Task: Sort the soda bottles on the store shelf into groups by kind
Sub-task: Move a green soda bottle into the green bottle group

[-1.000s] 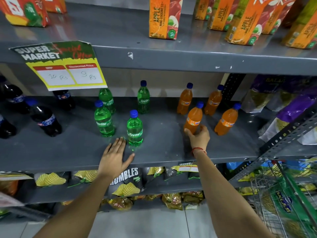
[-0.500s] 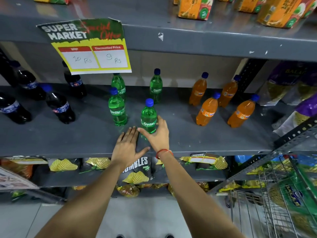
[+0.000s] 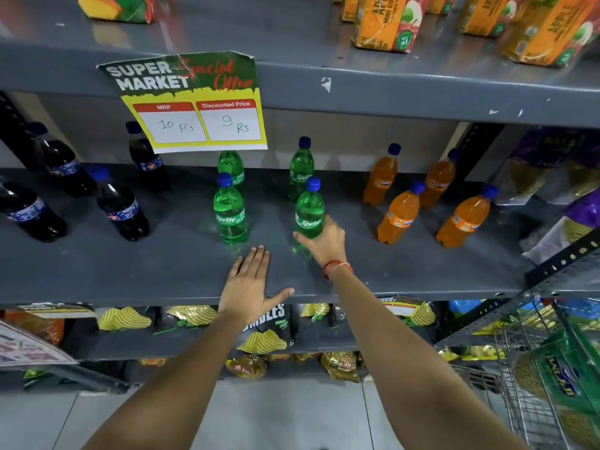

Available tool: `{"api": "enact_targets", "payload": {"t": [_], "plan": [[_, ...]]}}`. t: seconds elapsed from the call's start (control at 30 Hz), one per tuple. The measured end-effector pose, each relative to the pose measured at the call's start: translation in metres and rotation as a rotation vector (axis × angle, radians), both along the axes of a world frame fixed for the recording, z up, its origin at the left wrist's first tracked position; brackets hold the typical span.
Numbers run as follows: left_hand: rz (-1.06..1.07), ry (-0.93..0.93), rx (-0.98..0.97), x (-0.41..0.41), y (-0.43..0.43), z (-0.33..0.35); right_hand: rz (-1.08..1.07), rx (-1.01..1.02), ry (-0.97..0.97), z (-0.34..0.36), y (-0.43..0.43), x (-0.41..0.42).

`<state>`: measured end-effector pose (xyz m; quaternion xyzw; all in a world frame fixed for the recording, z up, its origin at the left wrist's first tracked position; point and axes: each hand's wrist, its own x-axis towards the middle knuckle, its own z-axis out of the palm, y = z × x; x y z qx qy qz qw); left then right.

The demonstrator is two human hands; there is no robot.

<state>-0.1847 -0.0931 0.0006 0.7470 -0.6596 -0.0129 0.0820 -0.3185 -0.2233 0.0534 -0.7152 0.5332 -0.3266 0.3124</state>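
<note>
Your right hand [image 3: 324, 243] has its grip wrapped around the base of the front Sprite bottle [image 3: 310, 209], fingers closed low on the green plastic while the bottle stands upright on the shelf [image 3: 422, 264]. Your left hand [image 3: 250, 285] holds nothing; it lies flat and spread on the shelf near the front edge, just below the other front Sprite bottle [image 3: 230, 212]. Two more green bottles stand behind, one partly hidden by the price sign [image 3: 191, 102]. The cola bottles [image 3: 121, 207] sit grouped at the left and the orange bottles [image 3: 401, 214] at the right, each well apart from the green ones, so the sorting looks close to done.

Because you hold the bottle so low, it could tip at the cap if you slide it quickly. Push it back too far and it may knock the Sprite bottle just behind. Keep your forearm clear of the orange group when you withdraw.
</note>
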Motion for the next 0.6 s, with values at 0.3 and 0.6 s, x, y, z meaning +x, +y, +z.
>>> {"api": "enact_targets", "payload": {"t": [0.3, 0.6], "plan": [[0.003, 0.002, 0.010, -0.001, 0.000, 0.001, -0.042, 0.051, -0.100, -0.021, 0.006, -0.004], [0.003, 0.004, 0.013, -0.001, 0.000, 0.003, -0.103, 0.011, -0.125, -0.031, 0.014, 0.000]]}}
